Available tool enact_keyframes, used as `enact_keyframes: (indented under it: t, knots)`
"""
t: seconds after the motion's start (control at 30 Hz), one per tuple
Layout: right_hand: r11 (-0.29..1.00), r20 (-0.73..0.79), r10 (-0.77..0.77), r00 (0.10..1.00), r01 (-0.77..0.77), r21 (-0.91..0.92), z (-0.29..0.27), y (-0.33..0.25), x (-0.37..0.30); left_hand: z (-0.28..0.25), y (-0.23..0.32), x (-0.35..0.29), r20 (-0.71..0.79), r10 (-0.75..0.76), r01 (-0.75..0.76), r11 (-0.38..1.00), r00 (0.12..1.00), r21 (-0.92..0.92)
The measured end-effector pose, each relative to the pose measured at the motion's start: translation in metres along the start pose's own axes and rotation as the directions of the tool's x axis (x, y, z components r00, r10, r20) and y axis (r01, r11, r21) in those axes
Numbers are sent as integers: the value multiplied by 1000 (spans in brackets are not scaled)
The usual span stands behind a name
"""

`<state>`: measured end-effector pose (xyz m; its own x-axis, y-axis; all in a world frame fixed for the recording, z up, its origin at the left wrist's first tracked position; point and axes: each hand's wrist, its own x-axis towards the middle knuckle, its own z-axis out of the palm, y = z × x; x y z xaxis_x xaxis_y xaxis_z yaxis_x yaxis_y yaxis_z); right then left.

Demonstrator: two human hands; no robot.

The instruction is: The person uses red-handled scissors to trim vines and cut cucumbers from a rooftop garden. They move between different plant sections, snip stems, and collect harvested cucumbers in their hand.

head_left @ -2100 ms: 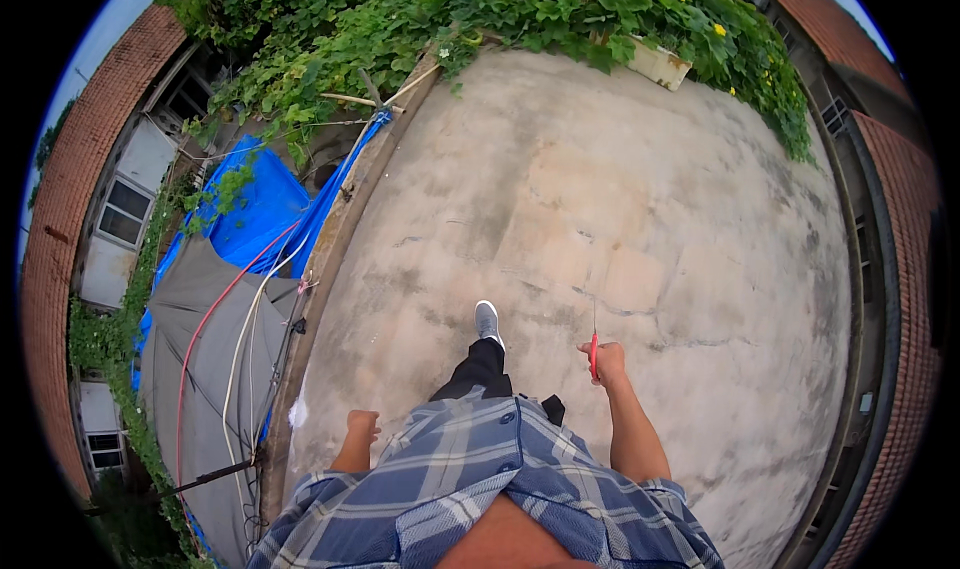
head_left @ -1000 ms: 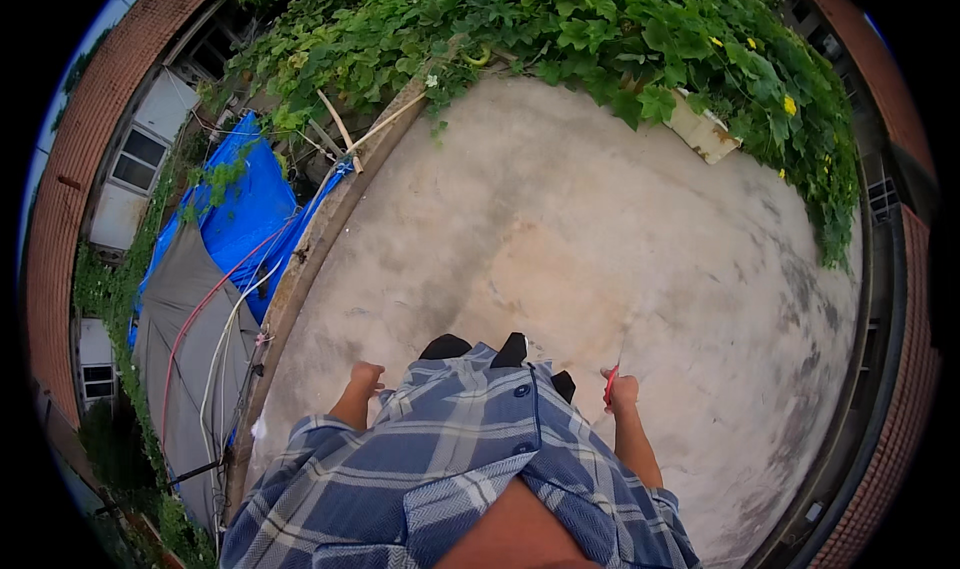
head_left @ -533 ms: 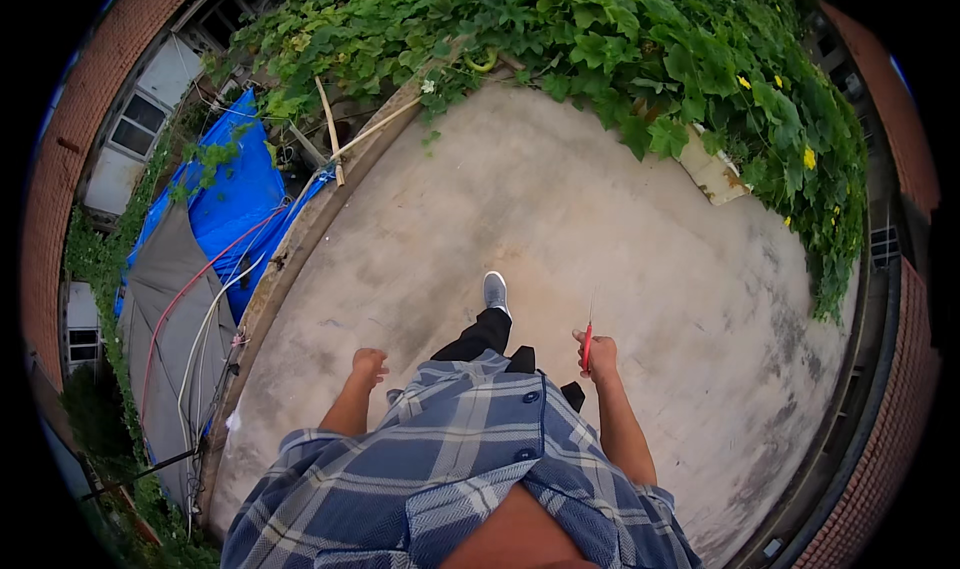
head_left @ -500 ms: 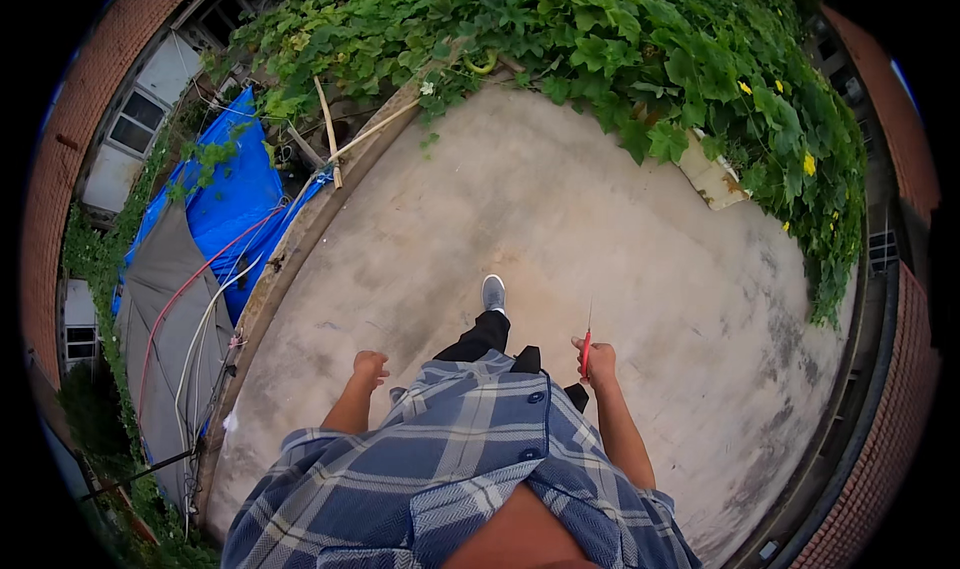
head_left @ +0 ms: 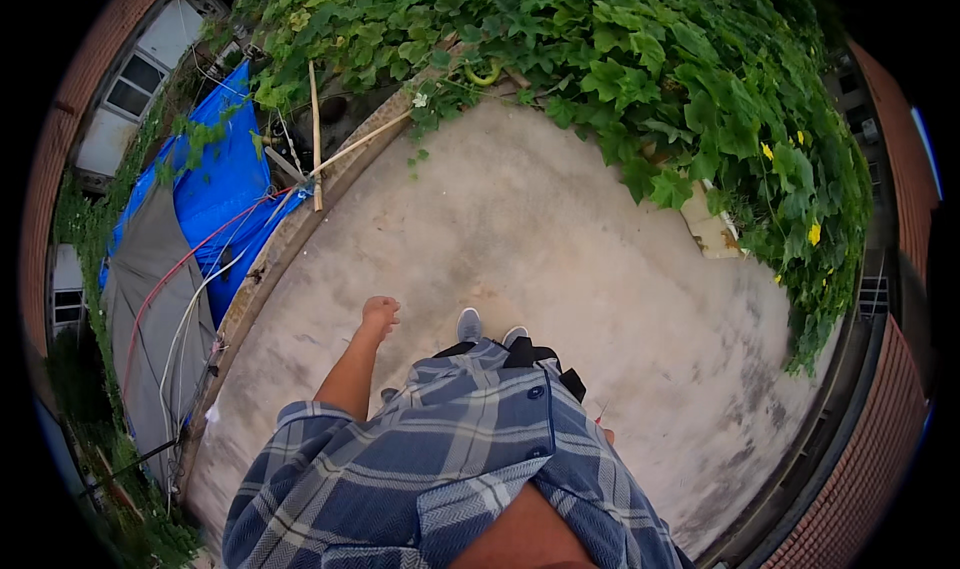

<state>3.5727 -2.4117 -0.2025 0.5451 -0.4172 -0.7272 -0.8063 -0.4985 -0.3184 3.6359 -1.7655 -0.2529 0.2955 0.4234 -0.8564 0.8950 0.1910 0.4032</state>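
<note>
"Head view: how is the red tool [head_left: 598, 422] pointed?"
"Faint thin tip aimed forward, away from the body; long axis roughly fore-aft. Only a red sliver is exposed, at the shirt [head_left: 470, 409]'s right edge, beside the right hand [head_left: 608, 436]."
"Hands?"
"Right mostly hidden by shirt; grip can't be told. Left hand [head_left: 379, 315] held loosely open, fingers part-curled."

The person's left hand [head_left: 380, 314], loosely curled, left of centre above pale concrete [head_left: 530, 219]; right hand [head_left: 608, 436], mostly hidden by a plaid shirt [head_left: 460, 439], lower right of centre. Blue tarpaulin [head_left: 200, 214] and grey sheet [head_left: 148, 279], left; leafy vines [head_left: 640, 79], top and right.
</note>
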Motion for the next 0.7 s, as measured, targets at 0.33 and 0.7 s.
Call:
enact_keyframes:
  t: [0.33,0.7]
  knots:
    - [1000,69,14,998,-14,5,-46,-260,119,67,44,40,-87,-161,151,982,983,-112]
    - [943,134,-6,991,50,-329,-112,-439,337,166,103,-15,-78,-345,286,868,935,-405]
